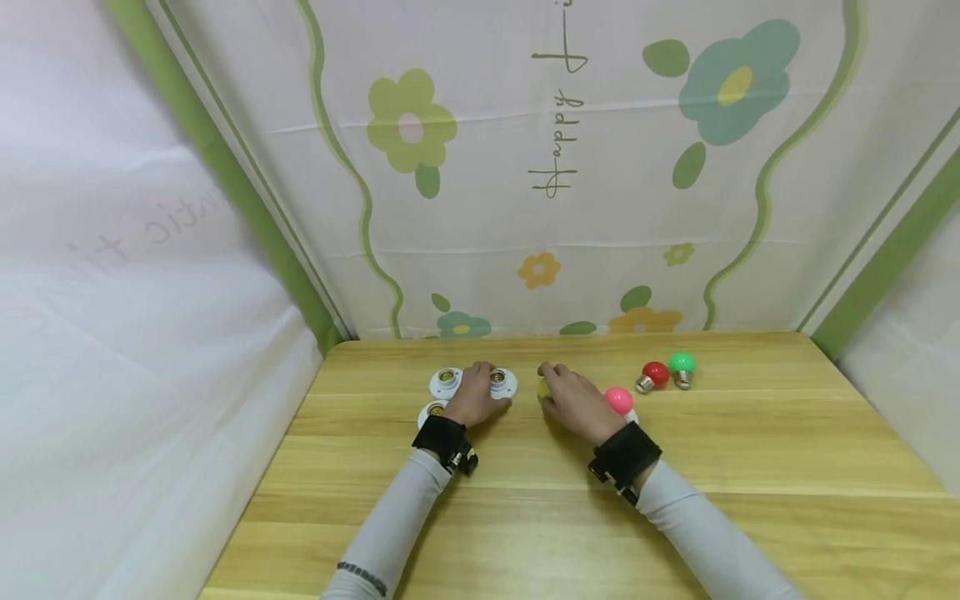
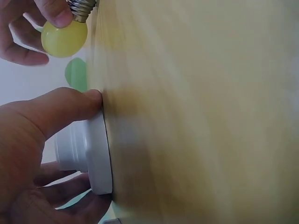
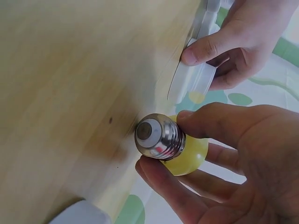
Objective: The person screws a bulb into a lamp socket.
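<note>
My left hand (image 1: 477, 400) grips a round white lamp socket (image 1: 508, 387) on the wooden table, thumb at one side of its base and fingers at the other, as the left wrist view shows. To its right, my right hand (image 1: 579, 406) pinches a yellow light bulb (image 3: 189, 156) between thumb and fingers. The bulb's metal screw end points toward the tabletop side in the right wrist view, close over the wood. Bulb and gripped socket are apart. Two more white lamp sockets (image 1: 446, 381) lie left of my left hand, one partly hidden behind the wrist.
A red bulb (image 1: 656, 372) and a green bulb (image 1: 682, 363) lie at the back right of the table (image 1: 525, 517). Beside my right wrist is a pink bulb (image 1: 618, 400) with a white part by it, partly covered. A printed curtain (image 1: 480, 208) hangs behind the table.
</note>
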Demonstrator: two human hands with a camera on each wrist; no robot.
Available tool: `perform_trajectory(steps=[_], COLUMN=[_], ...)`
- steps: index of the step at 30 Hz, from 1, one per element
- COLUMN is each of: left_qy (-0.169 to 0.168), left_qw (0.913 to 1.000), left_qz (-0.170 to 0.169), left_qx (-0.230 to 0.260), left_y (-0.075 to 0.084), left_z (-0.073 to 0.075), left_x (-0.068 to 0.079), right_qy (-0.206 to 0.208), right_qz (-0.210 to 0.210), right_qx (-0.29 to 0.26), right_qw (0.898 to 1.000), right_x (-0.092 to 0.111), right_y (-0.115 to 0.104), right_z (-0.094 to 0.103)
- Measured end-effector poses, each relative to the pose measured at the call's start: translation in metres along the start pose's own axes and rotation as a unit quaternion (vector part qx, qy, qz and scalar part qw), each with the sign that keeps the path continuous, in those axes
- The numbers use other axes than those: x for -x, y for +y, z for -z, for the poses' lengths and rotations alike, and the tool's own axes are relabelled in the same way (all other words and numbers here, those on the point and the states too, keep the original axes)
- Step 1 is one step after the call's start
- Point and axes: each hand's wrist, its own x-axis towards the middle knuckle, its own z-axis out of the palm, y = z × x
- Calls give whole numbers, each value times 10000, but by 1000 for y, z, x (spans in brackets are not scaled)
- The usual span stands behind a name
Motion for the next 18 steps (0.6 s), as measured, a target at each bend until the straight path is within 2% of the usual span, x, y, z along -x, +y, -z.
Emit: perform_trajectory(steps=[6,13,18], left_qy=[-41,-27,-67], left_qw=[10000,10000,9999], left_qz=[-21,-65,-52], left_qx=[-26,28,130], left_y=[-2,-1,0], left_z=[0,1,0], left_x=[-1,0,0], right_qy=[-41,-78,49], right_qz=[-4,-366,-363], right_qx=[146,-293,-383], right_qw=[9999,9989,9986], right_x=[1,1,2], right_y=[0,1,3], right_z=[2,12,17])
